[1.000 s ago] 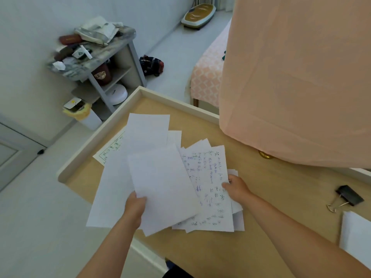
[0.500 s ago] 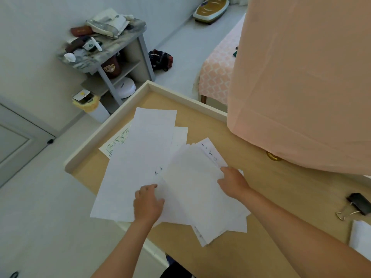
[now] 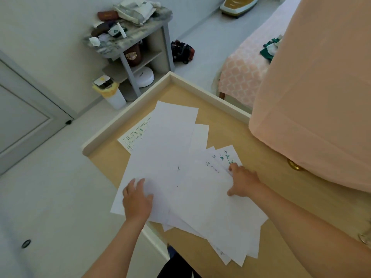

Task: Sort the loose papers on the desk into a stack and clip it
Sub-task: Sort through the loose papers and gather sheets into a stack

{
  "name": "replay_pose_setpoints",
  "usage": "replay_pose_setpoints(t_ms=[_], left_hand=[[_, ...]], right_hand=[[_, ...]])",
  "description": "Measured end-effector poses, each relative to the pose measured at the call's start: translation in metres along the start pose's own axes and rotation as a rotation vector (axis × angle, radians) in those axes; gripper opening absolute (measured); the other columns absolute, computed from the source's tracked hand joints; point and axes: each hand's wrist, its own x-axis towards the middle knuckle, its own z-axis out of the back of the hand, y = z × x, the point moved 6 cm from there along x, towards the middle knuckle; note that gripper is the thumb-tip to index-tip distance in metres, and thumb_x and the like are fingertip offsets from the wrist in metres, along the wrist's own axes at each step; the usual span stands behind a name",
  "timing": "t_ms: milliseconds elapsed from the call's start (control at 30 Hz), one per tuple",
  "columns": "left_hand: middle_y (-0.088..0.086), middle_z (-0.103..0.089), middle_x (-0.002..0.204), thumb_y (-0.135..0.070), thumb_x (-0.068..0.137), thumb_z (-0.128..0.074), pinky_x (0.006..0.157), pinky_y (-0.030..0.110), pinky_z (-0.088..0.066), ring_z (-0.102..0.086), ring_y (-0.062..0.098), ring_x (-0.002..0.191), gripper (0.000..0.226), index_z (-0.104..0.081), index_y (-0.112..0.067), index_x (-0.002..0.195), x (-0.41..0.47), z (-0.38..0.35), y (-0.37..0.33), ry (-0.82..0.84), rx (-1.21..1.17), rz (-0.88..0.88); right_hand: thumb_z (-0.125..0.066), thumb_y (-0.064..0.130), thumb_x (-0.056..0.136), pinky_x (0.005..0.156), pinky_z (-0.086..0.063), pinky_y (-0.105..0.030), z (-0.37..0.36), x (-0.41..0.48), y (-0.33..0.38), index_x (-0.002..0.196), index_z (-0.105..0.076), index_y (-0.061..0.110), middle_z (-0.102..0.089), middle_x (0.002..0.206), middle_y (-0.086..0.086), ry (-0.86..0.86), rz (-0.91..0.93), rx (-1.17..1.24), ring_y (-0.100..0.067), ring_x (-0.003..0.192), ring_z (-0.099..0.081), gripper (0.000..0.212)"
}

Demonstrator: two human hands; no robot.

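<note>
Several loose white papers [image 3: 172, 149] lie fanned out over the wooden desk [image 3: 267, 163]. A form with green writing [image 3: 138, 133] pokes out at the far left. Sheets with handwriting [image 3: 224, 157] show at the right of the fan. The biggest overlapping pile [image 3: 216, 213] runs toward the desk's near edge and slightly over it. My left hand [image 3: 137, 199] rests on the left sheets with its fingers laid on the paper. My right hand [image 3: 243, 182] presses on the right pile with fingers spread. No sheet is lifted. A bit of wire [image 3: 364, 238] shows at the right edge.
The desk has a raised white rim [image 3: 120, 127] at its left and far sides. A large pink cloth-covered object [image 3: 321, 97] with a brass knob [image 3: 294, 165] stands at the back right. Beyond the desk are a cluttered grey shelf [image 3: 136, 37], a bin [image 3: 112, 93] and a bed [image 3: 241, 73].
My left hand laid the sheet it held onto the right pile, let go and moved onto the left sheets. The black binder clip has gone out of view as my head turned left.
</note>
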Motion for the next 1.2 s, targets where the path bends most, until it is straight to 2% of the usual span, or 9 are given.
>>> replay_pose_setpoints(t_ms=[67, 167, 267, 367, 500, 633, 767, 1033, 1200], left_hand=[[0.016, -0.019, 0.156, -0.034, 0.08, -0.075, 0.11, 0.05, -0.033, -0.022, 0.036, 0.141, 0.085, -0.029, -0.017, 0.149, 0.002, 0.005, 0.025, 0.023, -0.082, 0.206], [0.023, -0.04, 0.141, -0.024, 0.074, -0.082, 0.1, 0.048, -0.041, -0.046, 0.042, 0.124, 0.086, -0.033, -0.009, 0.143, 0.003, 0.002, 0.05, 0.068, -0.378, 0.403], [0.017, -0.055, 0.131, -0.034, 0.074, -0.08, 0.099, 0.049, -0.042, -0.048, 0.04, 0.122, 0.085, -0.034, -0.011, 0.141, 0.003, 0.008, 0.065, 0.044, -0.334, 0.439], [0.018, -0.04, 0.142, -0.04, 0.075, -0.079, 0.101, 0.052, -0.038, -0.033, 0.04, 0.132, 0.091, -0.029, -0.015, 0.147, 0.006, 0.016, 0.073, 0.05, -0.267, 0.42], [0.015, -0.035, 0.152, -0.033, 0.074, -0.082, 0.106, 0.048, -0.038, -0.04, 0.037, 0.135, 0.105, -0.014, -0.012, 0.152, 0.019, 0.014, 0.089, 0.158, -0.539, 0.428], [0.013, -0.059, 0.128, -0.029, 0.081, -0.076, 0.088, 0.042, -0.048, -0.06, 0.033, 0.103, 0.066, -0.043, -0.01, 0.134, 0.017, 0.031, 0.094, 0.061, -0.584, 0.457], [0.013, -0.066, 0.12, -0.018, 0.091, -0.064, 0.078, 0.041, -0.053, -0.065, 0.031, 0.1, 0.038, -0.055, -0.008, 0.127, 0.006, 0.027, 0.075, 0.251, -1.197, 0.489], [0.013, -0.062, 0.129, -0.021, 0.079, -0.07, 0.086, 0.048, -0.057, -0.064, 0.032, 0.111, 0.055, -0.057, -0.008, 0.131, -0.023, 0.058, 0.006, 0.671, -1.898, 0.302], [0.013, -0.069, 0.119, -0.019, 0.085, -0.071, 0.082, 0.045, -0.056, -0.065, 0.033, 0.109, 0.045, -0.058, -0.009, 0.127, -0.057, 0.002, -0.021, 0.751, -1.456, 0.431]], right_hand=[[-0.08, 0.047, 0.058, 0.087, -0.04, -0.036, -0.004, -0.003, -0.001, 0.12, -0.042, 0.029, -0.051, 0.119, 0.002, -0.029, -0.011, 0.012, -0.024, 0.112, -0.05, 0.076], [-0.081, 0.039, 0.062, 0.088, -0.041, -0.033, -0.012, -0.008, 0.001, 0.117, -0.047, 0.028, -0.037, 0.122, -0.001, -0.043, -0.047, 0.116, -0.025, 0.118, -0.035, 0.065], [-0.081, 0.031, 0.067, 0.084, -0.045, -0.029, -0.017, -0.013, 0.005, 0.121, -0.045, 0.023, -0.034, 0.126, -0.004, -0.055, -0.073, 0.203, -0.025, 0.11, -0.046, 0.065], [-0.08, 0.036, 0.067, 0.076, -0.051, -0.031, -0.019, -0.021, 0.006, 0.126, -0.041, 0.025, -0.043, 0.124, -0.002, -0.024, -0.124, 0.237, -0.022, 0.097, -0.059, 0.071], [-0.077, 0.048, 0.069, 0.093, -0.045, -0.036, -0.029, -0.031, 0.008, 0.128, -0.046, 0.027, -0.05, 0.126, 0.0, -0.054, -0.182, 0.183, -0.023, 0.12, -0.046, 0.07], [-0.081, 0.044, 0.067, 0.095, -0.045, -0.034, -0.041, -0.038, 0.005, 0.129, -0.05, 0.023, -0.045, 0.129, -0.008, -0.056, -0.269, 0.316, -0.027, 0.119, -0.046, 0.072], [-0.085, 0.031, 0.061, 0.07, -0.051, -0.03, -0.038, -0.044, 0.011, 0.114, -0.049, 0.021, -0.056, 0.113, -0.002, -0.08, -0.277, 0.477, -0.018, 0.089, -0.061, 0.065], [-0.071, 0.017, 0.071, 0.074, -0.059, -0.033, -0.052, -0.055, 0.028, 0.107, -0.066, 0.018, -0.07, 0.093, 0.001, -0.006, -0.308, 0.62, -0.02, 0.081, -0.067, 0.036], [-0.057, 0.005, 0.085, 0.081, -0.057, -0.038, -0.053, -0.064, 0.032, 0.11, -0.068, 0.009, -0.069, 0.092, -0.002, -0.001, -0.31, 0.939, -0.024, 0.085, -0.066, 0.027]])
